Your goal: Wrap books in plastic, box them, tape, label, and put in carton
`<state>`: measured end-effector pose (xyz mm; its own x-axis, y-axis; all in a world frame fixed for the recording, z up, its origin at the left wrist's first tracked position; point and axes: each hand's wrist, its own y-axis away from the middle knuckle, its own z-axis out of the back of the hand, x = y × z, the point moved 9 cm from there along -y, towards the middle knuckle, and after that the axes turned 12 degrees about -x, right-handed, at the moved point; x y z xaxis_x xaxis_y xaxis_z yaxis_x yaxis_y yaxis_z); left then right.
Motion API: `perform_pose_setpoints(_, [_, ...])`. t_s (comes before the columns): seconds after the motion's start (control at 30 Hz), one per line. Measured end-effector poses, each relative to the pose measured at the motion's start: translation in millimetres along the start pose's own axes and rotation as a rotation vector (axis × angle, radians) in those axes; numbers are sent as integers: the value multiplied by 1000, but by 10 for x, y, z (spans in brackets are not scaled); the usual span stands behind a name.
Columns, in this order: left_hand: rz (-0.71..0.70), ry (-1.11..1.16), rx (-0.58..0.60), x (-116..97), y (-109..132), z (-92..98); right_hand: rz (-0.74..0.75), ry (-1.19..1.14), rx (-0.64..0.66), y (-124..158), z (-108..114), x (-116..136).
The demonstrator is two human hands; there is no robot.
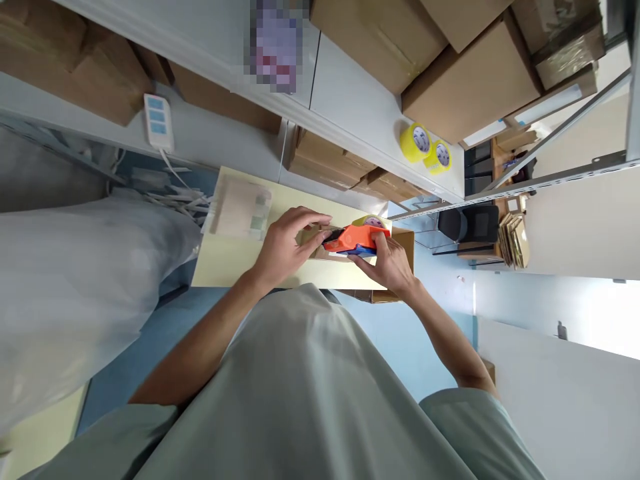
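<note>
An orange tape dispenser (356, 239) with a blue underside and a yellow tape roll lies across a small brown cardboard box (403, 241) on a pale yellow table (225, 257). My right hand (387, 263) is wrapped round the dispenser's handle. My left hand (286, 241) rests at the dispenser's front end, fingers curled and pressing down on the box there. What lies under those fingertips is hidden.
A clear plastic packet (239, 210) lies on the table's far left. Two yellow tape rolls (426, 147) sit on a white shelf among brown cartons (470, 83). A white power strip (159, 121), a big translucent plastic bag (75, 280) and an office chair (470, 225) surround the table.
</note>
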<state>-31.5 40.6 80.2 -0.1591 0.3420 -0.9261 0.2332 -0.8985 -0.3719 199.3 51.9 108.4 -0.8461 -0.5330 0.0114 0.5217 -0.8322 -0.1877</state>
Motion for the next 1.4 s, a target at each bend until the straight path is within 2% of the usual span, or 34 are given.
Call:
perform_pose_setpoints(0.17, [65, 34, 4, 49, 71, -31, -14, 41, 123, 36, -14, 15])
perform_pose_setpoints(0.27, [154, 63, -6, 158, 129, -49, -36, 41, 208, 30, -30, 29])
perform_pose_setpoints(0.5, [437, 114, -1, 612, 346, -121, -115, 60, 473, -51, -25, 116])
perform_pose_setpoints(0.73, [788, 256, -6, 1119, 835, -391, -188, 30, 687, -71, -51, 41])
perform_pose_setpoints(0.8, [866, 279, -86, 1337, 945, -310, -185, 37, 742, -93, 7, -78])
perform_pose_setpoints(0.87, [924, 265, -220, 1611, 1025, -122, -202, 58, 787, -146, 120, -235])
perform_pose_setpoints(0.9, [950, 261, -251, 1747, 1058, -55, -222, 64, 805, -184, 186, -311])
perform_pose_setpoints(1.0, [990, 298, -208, 2054, 1113, -66, -284, 45, 810, -359, 370, -431])
perform_pose_setpoints(1.1, [997, 342, -191, 2197, 1137, -225, -335, 26, 780, -553, 462, -391])
perform_pose_setpoints(1.23, [1040, 348, -233, 2296, 1189, -457, -356, 2, 759, -725, 431, -220])
perform_pose_setpoints(1.4, [1101, 357, -250, 2421, 1233, -676, -295, -8, 690, -874, 339, -87])
